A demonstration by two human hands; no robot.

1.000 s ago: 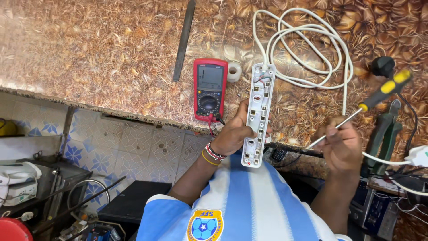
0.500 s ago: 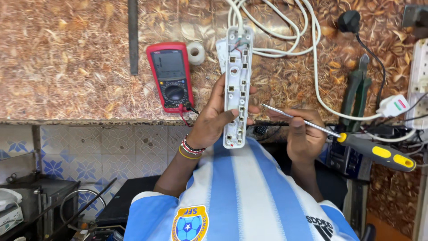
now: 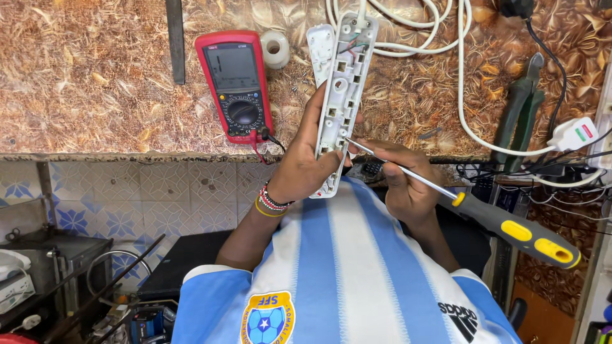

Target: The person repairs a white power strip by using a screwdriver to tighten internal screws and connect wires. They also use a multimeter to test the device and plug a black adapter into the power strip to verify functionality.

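Two bare hands work at centre frame, over a blue-and-white striped shirt. Left hand (image 3: 306,167) is wrapped around the lower half of an opened white power strip (image 3: 341,95), gripping it upright with the inside facing the camera; a loose white cover piece (image 3: 319,46) sits just behind its top left edge. Right hand (image 3: 403,185) is closed on the metal shaft of a screwdriver (image 3: 491,216), black and yellow handle trailing to lower right of frame, tip touching the strip's lower section near a screw post.

Change since half a second ago: the strip sits much the same in the left hand, but the shaft tip has moved in from beside the casing to contact with it. A second ago the screwdriver pointed away, handle up at upper right. So the tool is now engaged on the strip's interior rather than being repositioned.

Around: red multimeter (image 3: 234,83) lies on the patterned countertop (image 3: 89,76) left of the strip, small tape roll (image 3: 275,48) just beside it. White cable (image 3: 446,44) coils at top centre, green-handled pliers (image 3: 519,105) at right, white plug (image 3: 574,134) far right.
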